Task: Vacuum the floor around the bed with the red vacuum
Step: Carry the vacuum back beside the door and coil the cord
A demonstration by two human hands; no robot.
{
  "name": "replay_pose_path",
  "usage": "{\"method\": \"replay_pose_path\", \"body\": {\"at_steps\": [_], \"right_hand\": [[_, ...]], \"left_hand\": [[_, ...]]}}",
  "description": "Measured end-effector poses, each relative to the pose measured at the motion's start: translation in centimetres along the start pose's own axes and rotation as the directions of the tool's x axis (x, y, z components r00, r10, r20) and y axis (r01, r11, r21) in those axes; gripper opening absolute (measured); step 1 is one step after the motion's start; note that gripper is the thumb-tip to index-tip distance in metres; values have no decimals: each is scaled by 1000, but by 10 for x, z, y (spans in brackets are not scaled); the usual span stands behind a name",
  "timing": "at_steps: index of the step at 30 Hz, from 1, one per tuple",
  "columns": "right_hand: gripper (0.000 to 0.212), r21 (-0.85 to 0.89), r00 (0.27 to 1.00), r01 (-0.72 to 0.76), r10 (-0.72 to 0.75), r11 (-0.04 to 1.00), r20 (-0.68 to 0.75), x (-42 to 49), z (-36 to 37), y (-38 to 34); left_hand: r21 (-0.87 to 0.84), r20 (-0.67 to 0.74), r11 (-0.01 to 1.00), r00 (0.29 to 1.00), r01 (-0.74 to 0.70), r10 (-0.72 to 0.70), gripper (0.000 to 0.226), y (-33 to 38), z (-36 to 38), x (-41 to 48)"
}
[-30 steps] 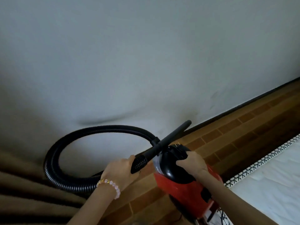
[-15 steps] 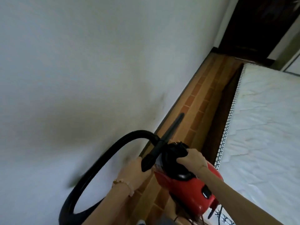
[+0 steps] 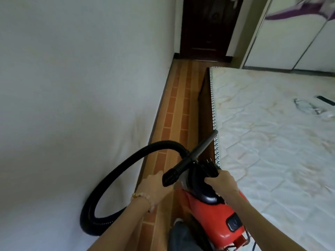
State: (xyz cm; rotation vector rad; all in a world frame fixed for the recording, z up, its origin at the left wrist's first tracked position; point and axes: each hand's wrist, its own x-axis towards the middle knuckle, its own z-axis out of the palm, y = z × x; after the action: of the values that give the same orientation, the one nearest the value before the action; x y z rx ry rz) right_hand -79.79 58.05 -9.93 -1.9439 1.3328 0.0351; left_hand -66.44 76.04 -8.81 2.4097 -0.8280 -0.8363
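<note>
The red vacuum (image 3: 215, 214) is held up in front of me, its black front end (image 3: 203, 180) under my right hand (image 3: 222, 182), which grips the black housing. My left hand (image 3: 154, 185) closes on the black hose cuff (image 3: 171, 175). From the cuff a thin black nozzle (image 3: 203, 147) points up and right toward the mattress edge (image 3: 214, 124). The ribbed black hose (image 3: 126, 169) loops left against the wall. The bed's white quilted mattress (image 3: 272, 142) fills the right side.
A narrow strip of brown tiled floor (image 3: 174, 113) runs between the white wall (image 3: 72, 87) and the bed frame's dark wood side (image 3: 204, 105). A dark door (image 3: 206, 28) stands at the far end, a wardrobe (image 3: 299, 33) at upper right. Small items (image 3: 311, 105) lie on the mattress.
My view has swung up and right from the wall to the aisle, door and mattress. The nozzle now points toward the mattress edge. Both hands keep their grips.
</note>
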Motion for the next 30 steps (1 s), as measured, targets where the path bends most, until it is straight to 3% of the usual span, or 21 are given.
{"method": "replay_pose_path", "body": {"at_steps": [3, 10, 14, 24, 30], "right_hand": [[15, 47, 998, -53, 53, 998, -14, 48, -17, -15], [21, 176, 996, -86, 87, 981, -2, 151, -46, -60], [17, 201, 996, -88, 90, 976, 1, 208, -61, -87], [8, 324, 975, -186, 214, 928, -54, 370, -81, -152], [8, 318, 969, -197, 233, 927, -77, 477, -108, -218]], "left_hand": [[81, 20, 996, 999, -33, 31, 28, 25, -19, 56], [29, 6, 997, 998, -65, 65, 35, 66, -55, 173], [88, -36, 994, 997, -71, 75, 34, 90, -79, 242], [0, 94, 993, 989, -114, 114, 30, 147, -135, 452], [57, 144, 987, 979, -153, 144, 29, 178, -189, 582]]}}
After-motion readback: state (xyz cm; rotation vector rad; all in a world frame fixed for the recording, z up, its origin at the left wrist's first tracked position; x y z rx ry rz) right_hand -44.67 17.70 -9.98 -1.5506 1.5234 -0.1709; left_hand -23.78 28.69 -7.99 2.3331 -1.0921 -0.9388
